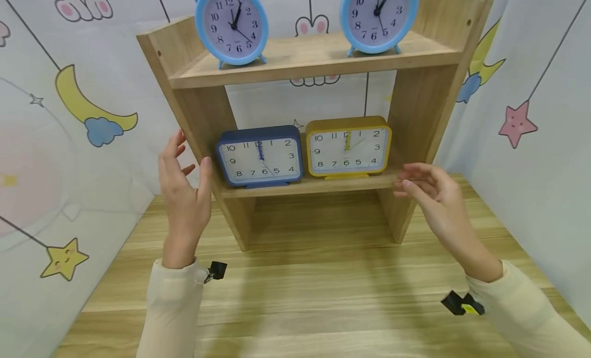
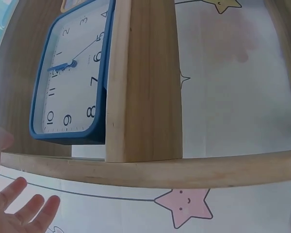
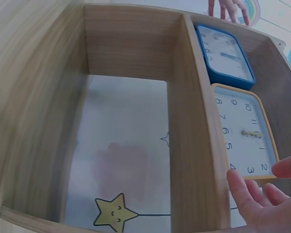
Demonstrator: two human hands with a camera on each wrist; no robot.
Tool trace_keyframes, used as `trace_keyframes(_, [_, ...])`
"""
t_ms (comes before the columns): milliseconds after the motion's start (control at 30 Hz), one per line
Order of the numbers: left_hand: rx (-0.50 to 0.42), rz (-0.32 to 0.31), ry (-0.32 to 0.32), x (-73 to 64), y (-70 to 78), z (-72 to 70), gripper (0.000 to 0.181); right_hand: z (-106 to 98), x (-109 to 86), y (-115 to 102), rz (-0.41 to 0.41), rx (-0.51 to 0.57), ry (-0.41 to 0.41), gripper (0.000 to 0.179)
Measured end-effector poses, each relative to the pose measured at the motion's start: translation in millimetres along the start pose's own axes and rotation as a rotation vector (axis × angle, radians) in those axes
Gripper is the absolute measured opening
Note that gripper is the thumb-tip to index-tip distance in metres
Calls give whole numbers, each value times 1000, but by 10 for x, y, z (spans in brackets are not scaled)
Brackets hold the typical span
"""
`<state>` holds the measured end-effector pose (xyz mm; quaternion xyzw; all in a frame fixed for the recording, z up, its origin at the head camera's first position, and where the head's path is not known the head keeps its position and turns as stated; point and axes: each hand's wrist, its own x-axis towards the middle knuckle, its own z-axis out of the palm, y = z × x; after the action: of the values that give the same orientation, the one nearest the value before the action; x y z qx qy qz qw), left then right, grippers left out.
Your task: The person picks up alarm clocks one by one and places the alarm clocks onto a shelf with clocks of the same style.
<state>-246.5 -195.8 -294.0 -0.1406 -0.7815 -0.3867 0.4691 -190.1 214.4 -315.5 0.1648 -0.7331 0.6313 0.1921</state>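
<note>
A wooden shelf [image 1: 318, 193] holds a blue rectangular clock [image 1: 249, 160] and a yellow rectangular clock [image 1: 332, 155] side by side on its middle board. My left hand [image 1: 184, 199] is raised beside the left side panel, fingers spread behind the edge and thumb in front; whether it touches the wood I cannot tell. On the other side, my right hand [image 1: 436, 196] hovers by the right panel with fingers loosely bent, near the yellow clock's corner. In the right wrist view its fingertips [image 3: 240, 189] appear close to the yellow clock [image 3: 250, 131]. Neither hand holds anything.
Two round light-blue alarm clocks, one left [image 1: 233, 27] and one right [image 1: 378, 17], stand on the top board. The shelf stands on a wood-grain table [image 1: 314, 296]. A white patterned backdrop [image 1: 101, 194] with moons and stars surrounds it.
</note>
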Motion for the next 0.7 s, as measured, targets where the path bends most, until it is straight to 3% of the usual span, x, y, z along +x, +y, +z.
trace_keyframes(200, [33, 26, 49, -108, -2, -19, 38, -11, -72, 45, 25, -82, -24, 29])
trace_keyframes(433, [41, 100, 81, -280, -46, -58, 30, -10, -186, 92, 92, -47, -89, 25])
trace_keyframes(700, [67, 157, -64, -584, -122, -61, 20, -1, -372, 187, 150, -45, -161, 25])
